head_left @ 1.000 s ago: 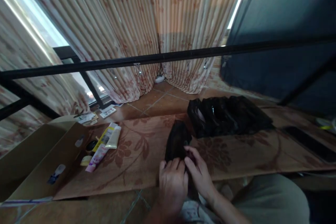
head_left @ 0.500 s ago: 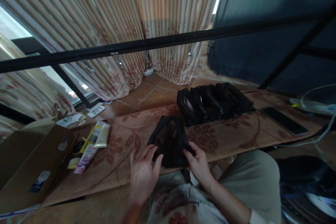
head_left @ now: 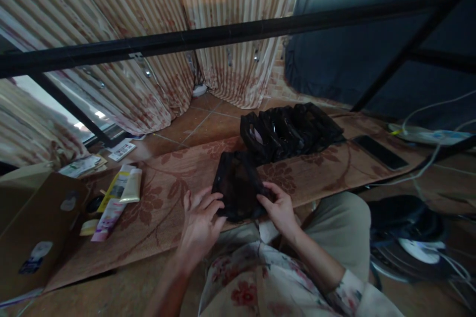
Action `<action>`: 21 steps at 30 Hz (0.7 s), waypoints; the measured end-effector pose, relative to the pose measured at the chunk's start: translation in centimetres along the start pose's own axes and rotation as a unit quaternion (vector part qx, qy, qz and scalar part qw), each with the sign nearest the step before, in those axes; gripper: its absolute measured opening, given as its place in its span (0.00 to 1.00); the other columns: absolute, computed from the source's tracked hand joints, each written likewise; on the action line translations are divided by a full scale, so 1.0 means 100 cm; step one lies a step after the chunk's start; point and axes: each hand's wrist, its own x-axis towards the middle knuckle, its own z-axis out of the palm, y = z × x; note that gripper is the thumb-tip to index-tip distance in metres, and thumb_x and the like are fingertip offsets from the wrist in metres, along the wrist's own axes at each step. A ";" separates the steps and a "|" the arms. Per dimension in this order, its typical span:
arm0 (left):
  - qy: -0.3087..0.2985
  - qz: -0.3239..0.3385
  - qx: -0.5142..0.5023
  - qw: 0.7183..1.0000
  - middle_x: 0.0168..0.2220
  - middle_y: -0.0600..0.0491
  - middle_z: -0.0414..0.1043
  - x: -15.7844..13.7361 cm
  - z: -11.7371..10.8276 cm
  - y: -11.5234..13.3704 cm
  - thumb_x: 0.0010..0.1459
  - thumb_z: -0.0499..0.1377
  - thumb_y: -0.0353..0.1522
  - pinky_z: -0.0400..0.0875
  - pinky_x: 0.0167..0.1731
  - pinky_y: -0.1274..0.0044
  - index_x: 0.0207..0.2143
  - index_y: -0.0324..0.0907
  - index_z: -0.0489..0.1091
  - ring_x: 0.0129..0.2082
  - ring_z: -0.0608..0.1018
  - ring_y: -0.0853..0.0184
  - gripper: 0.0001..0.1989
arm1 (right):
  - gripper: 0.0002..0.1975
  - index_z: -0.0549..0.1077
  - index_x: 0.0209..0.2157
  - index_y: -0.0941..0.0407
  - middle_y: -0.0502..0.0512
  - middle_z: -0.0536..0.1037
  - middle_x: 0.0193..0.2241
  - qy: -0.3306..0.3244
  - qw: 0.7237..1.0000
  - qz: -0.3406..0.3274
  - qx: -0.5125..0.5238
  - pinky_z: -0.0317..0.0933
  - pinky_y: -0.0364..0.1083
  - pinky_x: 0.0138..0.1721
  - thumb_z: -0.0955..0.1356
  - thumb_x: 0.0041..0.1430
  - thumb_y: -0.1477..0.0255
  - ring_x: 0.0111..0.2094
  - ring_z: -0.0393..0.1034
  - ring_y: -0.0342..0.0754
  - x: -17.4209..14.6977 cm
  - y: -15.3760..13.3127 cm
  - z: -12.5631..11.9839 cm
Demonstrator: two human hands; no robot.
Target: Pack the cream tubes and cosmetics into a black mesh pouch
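Left hand (head_left: 201, 223) lies at the left side of a black pouch (head_left: 240, 188), fingers loosely bent over its edge, thumb low near the bottom corner; cannot tell whether it pinches or only steadies. Right hand (head_left: 280, 210) pinches the right edge, thumb on the near face, fingers behind. Pouch is on the near edge of the desk (head_left: 163, 173), in front of the seated person, its broad face toward the wearer. Fabric looks thin, slightly see-through; judged light and soft, likely to fold or sag if held at one point, little risk of breaking. Best hold: both side edges, or the firmer-looking border, thumbs in front. Slipperiness hard to judge. Just beyond, to the right, a row of similar black pouches (head_left: 290, 129) stands packed side by side, glossy glints on some. Farther right, a dark phone (head_left: 383, 152) lies flat. Left, well apart from the hands: a cream tube (head_left: 132, 185), a pink-and-white tube (head_left: 108, 220) and a small round jar (head_left: 89, 228), near a cardboard box (head_left: 37, 228). Pleated curtains (head_left: 141, 59) hang behind a black rail (head_left: 223, 32).
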 end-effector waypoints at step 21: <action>-0.005 0.028 0.048 0.998 0.46 0.53 0.78 0.002 -0.021 0.008 0.49 0.53 0.22 0.33 0.63 0.52 0.32 0.44 0.72 0.56 0.72 0.57 0.12 | 0.19 0.74 0.45 0.54 0.53 0.74 0.39 -0.064 0.986 -0.136 -0.075 0.65 0.43 0.34 0.66 0.49 0.77 0.32 0.69 0.44 0.026 -0.023 0.032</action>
